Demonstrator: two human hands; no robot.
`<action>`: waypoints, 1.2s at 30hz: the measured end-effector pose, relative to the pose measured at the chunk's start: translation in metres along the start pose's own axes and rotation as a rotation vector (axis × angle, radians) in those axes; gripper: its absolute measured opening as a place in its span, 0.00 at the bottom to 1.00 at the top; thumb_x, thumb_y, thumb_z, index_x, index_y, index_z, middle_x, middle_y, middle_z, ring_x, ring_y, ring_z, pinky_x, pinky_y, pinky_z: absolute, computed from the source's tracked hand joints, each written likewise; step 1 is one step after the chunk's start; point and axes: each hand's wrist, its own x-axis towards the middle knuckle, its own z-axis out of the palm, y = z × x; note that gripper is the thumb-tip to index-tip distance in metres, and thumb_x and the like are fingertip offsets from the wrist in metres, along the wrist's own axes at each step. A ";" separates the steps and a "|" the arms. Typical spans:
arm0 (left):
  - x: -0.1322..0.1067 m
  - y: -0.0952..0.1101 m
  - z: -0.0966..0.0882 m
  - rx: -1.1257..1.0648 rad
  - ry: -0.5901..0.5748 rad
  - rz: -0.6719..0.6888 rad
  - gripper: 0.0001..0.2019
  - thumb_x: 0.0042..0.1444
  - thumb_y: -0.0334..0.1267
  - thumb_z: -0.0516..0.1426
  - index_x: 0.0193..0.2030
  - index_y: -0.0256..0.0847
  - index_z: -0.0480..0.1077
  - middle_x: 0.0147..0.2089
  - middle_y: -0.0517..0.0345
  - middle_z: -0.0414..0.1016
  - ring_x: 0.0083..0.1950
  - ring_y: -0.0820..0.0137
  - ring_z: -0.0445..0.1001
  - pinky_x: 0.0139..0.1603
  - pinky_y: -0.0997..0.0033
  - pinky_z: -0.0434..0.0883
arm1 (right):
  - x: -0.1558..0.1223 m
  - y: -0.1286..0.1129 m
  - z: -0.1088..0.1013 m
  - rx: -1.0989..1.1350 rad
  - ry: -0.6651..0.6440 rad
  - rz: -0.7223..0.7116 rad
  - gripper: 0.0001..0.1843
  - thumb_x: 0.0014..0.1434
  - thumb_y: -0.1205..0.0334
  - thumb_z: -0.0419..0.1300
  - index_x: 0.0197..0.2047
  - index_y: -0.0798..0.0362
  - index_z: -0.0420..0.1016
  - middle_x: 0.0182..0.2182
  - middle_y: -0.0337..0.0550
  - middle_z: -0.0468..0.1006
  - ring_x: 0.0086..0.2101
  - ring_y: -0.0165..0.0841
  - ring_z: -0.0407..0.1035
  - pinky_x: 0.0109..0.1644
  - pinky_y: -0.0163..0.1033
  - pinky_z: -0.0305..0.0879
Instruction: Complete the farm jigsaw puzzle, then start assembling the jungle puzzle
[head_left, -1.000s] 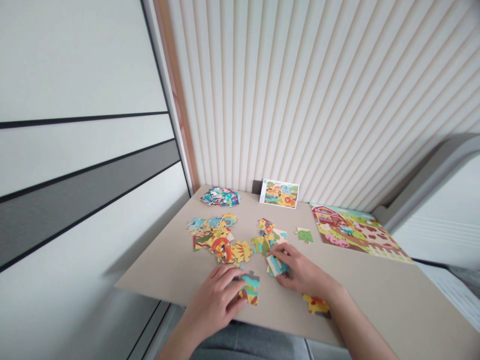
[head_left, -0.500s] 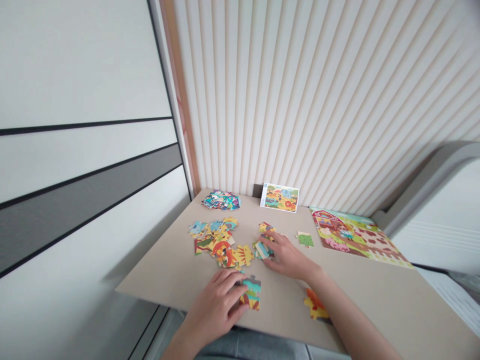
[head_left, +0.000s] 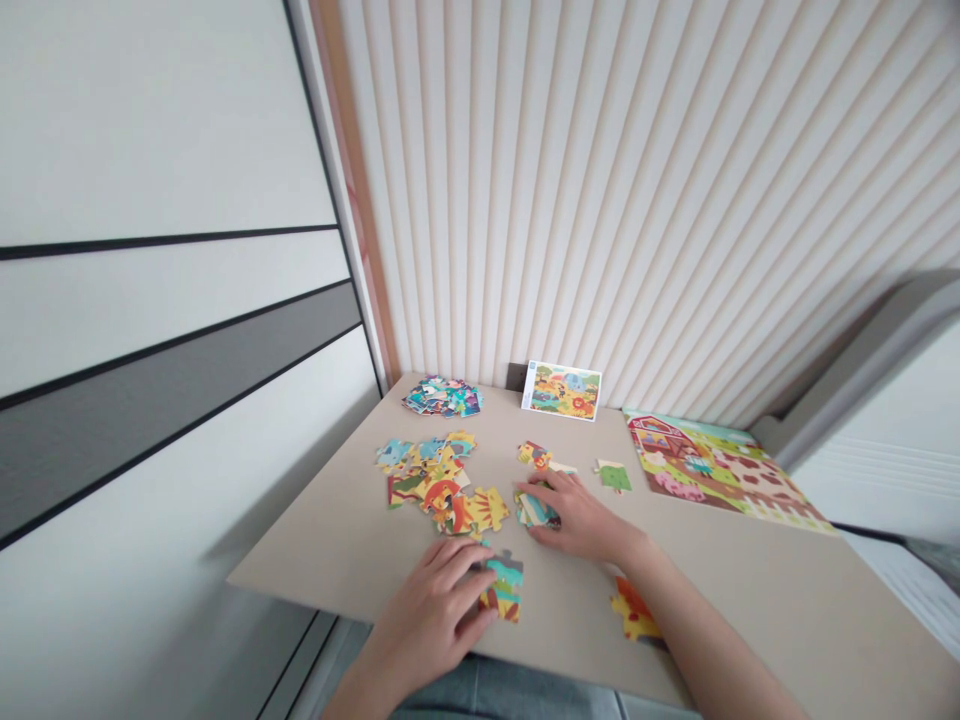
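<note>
The left hand [head_left: 431,610] lies palm-down near the worktop's [head_left: 592,625] front edge, its grip on the joined puzzle section [head_left: 504,588] unclear; the right hand [head_left: 577,518] reaches forward, fingers cupped narrowly around small jigsaw pieces [head_left: 536,510] mid-worktop.

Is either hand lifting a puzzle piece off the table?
No, the left hand and right hand both lie low against jigsaw pieces on the tabletop.

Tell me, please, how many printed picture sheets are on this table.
2: an animal-scene card propped at the wall, and a farm-scene sheet flat on the right.
</note>
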 end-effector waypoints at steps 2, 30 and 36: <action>0.000 0.000 -0.001 -0.002 0.006 0.003 0.13 0.64 0.37 0.60 0.56 0.47 0.73 0.60 0.52 0.72 0.62 0.57 0.69 0.65 0.50 0.70 | -0.004 0.000 0.003 -0.004 0.016 0.013 0.33 0.59 0.57 0.64 0.67 0.44 0.69 0.56 0.50 0.74 0.57 0.46 0.68 0.65 0.53 0.61; 0.003 -0.030 -0.023 0.096 0.160 -0.133 0.16 0.69 0.40 0.55 0.62 0.47 0.71 0.63 0.50 0.73 0.64 0.57 0.70 0.67 0.50 0.67 | -0.017 0.009 0.001 -0.101 0.030 0.018 0.36 0.58 0.58 0.62 0.70 0.50 0.66 0.59 0.55 0.73 0.58 0.48 0.68 0.65 0.54 0.64; 0.005 -0.069 -0.027 0.152 0.195 -0.224 0.31 0.64 0.52 0.60 0.71 0.46 0.62 0.66 0.47 0.71 0.66 0.54 0.69 0.67 0.48 0.67 | -0.026 0.026 -0.019 -0.099 0.108 0.142 0.39 0.61 0.54 0.62 0.74 0.46 0.60 0.57 0.54 0.74 0.56 0.48 0.70 0.62 0.53 0.67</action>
